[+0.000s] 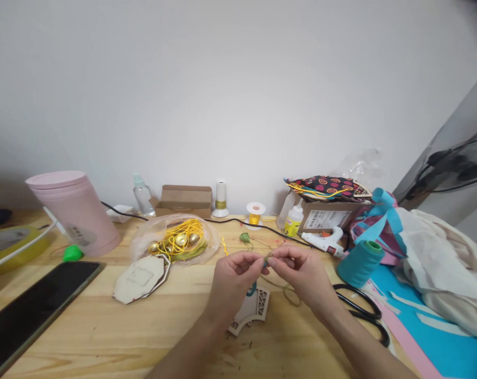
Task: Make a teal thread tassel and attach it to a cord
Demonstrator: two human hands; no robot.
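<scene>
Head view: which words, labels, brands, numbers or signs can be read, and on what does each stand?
No text reads clearly enough to quote.
Pink tumbler: dark lettering, too blurred.
Small bottle with a yellow label: print too small.
Cardboard box: white label with printed lines, too blurred.
Glue gun: red mark, too small to tell.

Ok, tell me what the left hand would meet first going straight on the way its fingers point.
The right hand, most likely: the left hand points across at it, with a bit of green cord between the two. Exact depth there is hard to judge.
</scene>
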